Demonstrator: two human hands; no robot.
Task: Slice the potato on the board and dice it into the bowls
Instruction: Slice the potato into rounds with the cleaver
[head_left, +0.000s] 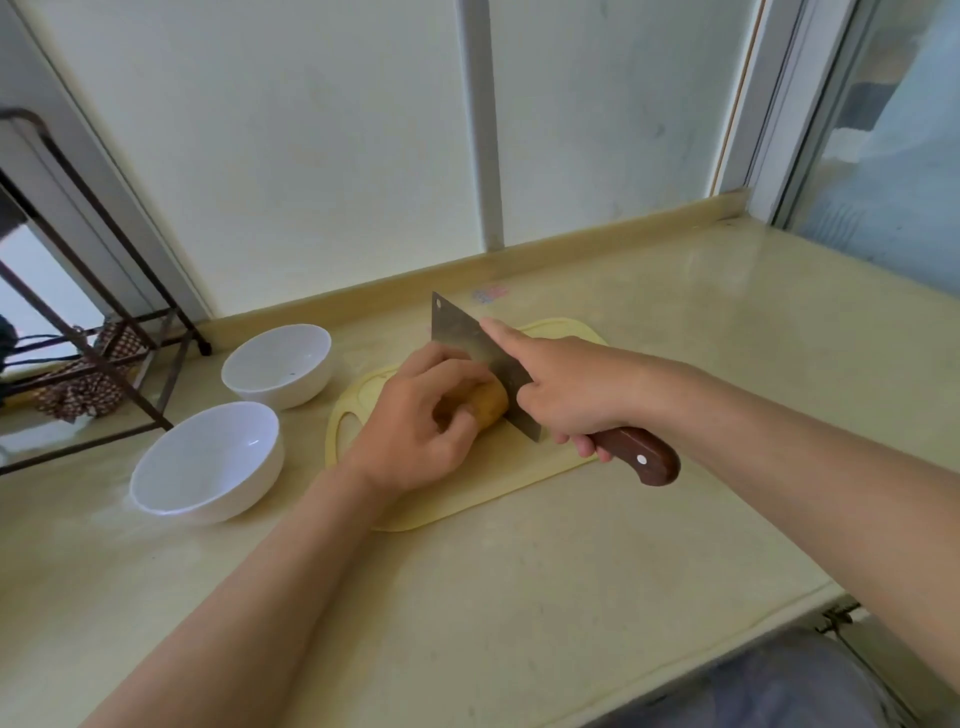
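Centrally, the fingers (451, 364) of the left hand (415, 431) are curled over the potato (491, 402), which is gripped and pressed down onto the board (467, 499). Only the potato's right end is seen past those fingers. The knife (462, 332) is held by the right hand (571, 389): the lower fingers are wrapped round the brown handle (641, 460), while the index finger (506, 340) is laid straight along the flat of the blade. The blade is stood on edge against the potato's exposed end, with its rear corner down on the board. Whether the edge is in the flesh cannot be told.

The pale yellow board is laid at the centre of the frame on a beige surface (519, 597), its slot end turned left. Two white bowls are set on the surface left of the board, close together: the far bowl (278, 364) left of centre, the near bowl (208, 462) towards the lower left. A dark metal rack (104, 322) is seen at the left edge, with a patterned cloth (88, 387) beneath it.
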